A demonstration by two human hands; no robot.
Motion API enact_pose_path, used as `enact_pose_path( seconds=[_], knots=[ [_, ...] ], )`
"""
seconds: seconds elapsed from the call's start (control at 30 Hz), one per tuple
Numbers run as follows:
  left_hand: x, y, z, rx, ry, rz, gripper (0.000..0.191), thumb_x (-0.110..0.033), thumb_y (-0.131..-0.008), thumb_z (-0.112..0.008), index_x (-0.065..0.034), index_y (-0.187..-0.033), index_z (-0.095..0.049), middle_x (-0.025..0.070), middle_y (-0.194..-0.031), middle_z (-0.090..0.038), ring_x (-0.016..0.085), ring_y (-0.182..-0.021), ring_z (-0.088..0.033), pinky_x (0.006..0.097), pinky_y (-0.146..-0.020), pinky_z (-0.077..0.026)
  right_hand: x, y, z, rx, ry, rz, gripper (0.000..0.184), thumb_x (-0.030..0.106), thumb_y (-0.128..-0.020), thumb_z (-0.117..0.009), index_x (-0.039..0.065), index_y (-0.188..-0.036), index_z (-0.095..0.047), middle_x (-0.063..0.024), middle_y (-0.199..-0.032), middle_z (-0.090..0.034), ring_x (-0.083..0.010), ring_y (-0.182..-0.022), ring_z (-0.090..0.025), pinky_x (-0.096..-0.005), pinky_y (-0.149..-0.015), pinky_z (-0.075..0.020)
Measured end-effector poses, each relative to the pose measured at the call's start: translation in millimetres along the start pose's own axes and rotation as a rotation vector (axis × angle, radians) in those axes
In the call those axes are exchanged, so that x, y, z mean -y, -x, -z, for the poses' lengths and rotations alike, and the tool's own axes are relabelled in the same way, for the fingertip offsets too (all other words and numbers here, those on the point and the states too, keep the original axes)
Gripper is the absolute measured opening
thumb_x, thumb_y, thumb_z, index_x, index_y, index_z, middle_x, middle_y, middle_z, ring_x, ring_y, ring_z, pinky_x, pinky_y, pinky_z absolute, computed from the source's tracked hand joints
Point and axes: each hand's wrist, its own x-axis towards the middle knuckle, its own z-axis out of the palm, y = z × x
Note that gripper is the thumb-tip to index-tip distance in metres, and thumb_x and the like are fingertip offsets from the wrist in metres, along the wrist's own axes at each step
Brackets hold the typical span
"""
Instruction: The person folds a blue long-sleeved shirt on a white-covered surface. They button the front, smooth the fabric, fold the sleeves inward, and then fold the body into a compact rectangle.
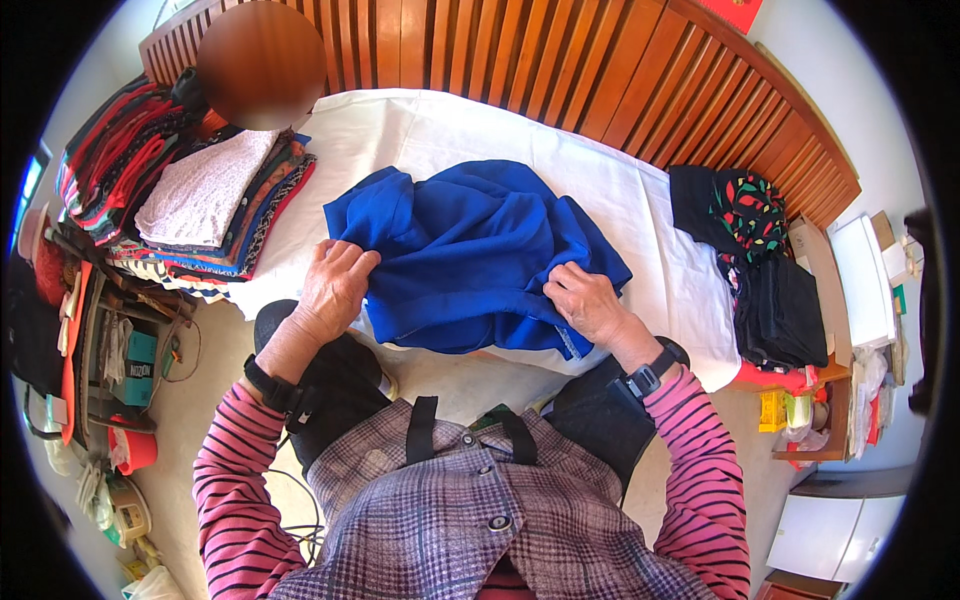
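A blue cloth garment [472,247] lies rumpled in front of me on a surface covered by a white sheet [450,120]. Its near edge hangs over the front of the sheet, and a pale stitched seam shows at the lower right. My left hand [336,281] grips the garment's left edge, with the fingers curled over the cloth. On the opposite side, my right hand [589,300] pinches the fabric near the lower right edge. Folds hide some of the fingertips of both hands.
Stacked folded clothes [202,195] stand at the left, a white patterned piece on top. Black folded garments [780,311] and a dark patterned one [750,210] lie at the right. A slatted wooden headboard [517,60] borders the back. Black cables [300,517] trail on the floor.
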Motion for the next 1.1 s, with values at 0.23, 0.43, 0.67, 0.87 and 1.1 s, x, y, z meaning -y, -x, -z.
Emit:
enact_pose_path(
  seconds=[0.23, 0.43, 0.67, 0.87, 1.1],
  knots=[
    [4, 7, 4, 0.063, -0.044, -0.119, 0.022, -0.004, -0.080, -0.070, -0.0071, -0.102, -0.068, 0.0079, -0.098, -0.059, 0.027, -0.102, -0.059, 0.0450, -0.099, -0.042, 2, 5, 3, -0.158, -0.018, -0.034, 0.015, 0.004, -0.079, -0.068, 0.008, -0.089, -0.059, -0.0062, -0.088, -0.059, -0.0232, -0.083, -0.066, -0.0337, -0.060, -0.0557],
    [2, 9, 1, -0.030, 0.026, -0.066, 0.022, -0.003, -0.078, -0.071, -0.0068, -0.100, -0.068, 0.0083, -0.097, -0.061, 0.027, -0.103, -0.060, 0.0464, -0.099, -0.042, 6, 4, 16, -0.228, -0.125, -0.166, 0.014, 0.002, -0.086, -0.065, 0.008, -0.094, -0.056, -0.0088, -0.086, -0.063, -0.0284, -0.073, -0.068, -0.0361, -0.061, -0.0556],
    [6, 12, -3, -0.010, -0.034, 0.019, 0.022, -0.001, -0.080, -0.067, -0.0073, -0.101, -0.066, 0.0079, -0.090, -0.060, 0.028, -0.097, -0.061, 0.0465, -0.098, -0.043, 5, 2, 22, -0.137, -0.335, -0.242, 0.013, 0.002, -0.089, -0.061, 0.007, -0.101, -0.057, -0.0115, -0.092, -0.063, -0.0315, -0.081, -0.069, -0.0389, -0.071, -0.0568],
    [9, 15, -5, 0.007, 0.017, 0.083, 0.022, 0.000, -0.082, -0.062, -0.0078, -0.103, -0.065, 0.0091, -0.089, -0.059, 0.030, -0.094, -0.059, 0.0456, -0.093, -0.043, 6, 6, 29, -0.001, -0.478, -0.266, 0.029, -0.003, -0.086, -0.062, 0.005, -0.113, -0.055, -0.0139, -0.106, -0.060, -0.0313, -0.096, -0.067, -0.0380, -0.087, -0.0558],
    [6, 14, -4, 0.031, 0.030, 0.085, 0.024, 0.000, -0.083, -0.061, -0.0082, -0.106, -0.064, 0.0084, -0.089, -0.059, 0.029, -0.094, -0.060, 0.0447, -0.091, -0.043, 8, 2, 21, -0.032, -0.311, -0.210, 0.032, -0.004, -0.083, -0.064, 0.006, -0.112, -0.057, -0.0114, -0.105, -0.059, -0.0294, -0.093, -0.067, -0.0366, -0.082, -0.0565]
  ],
)
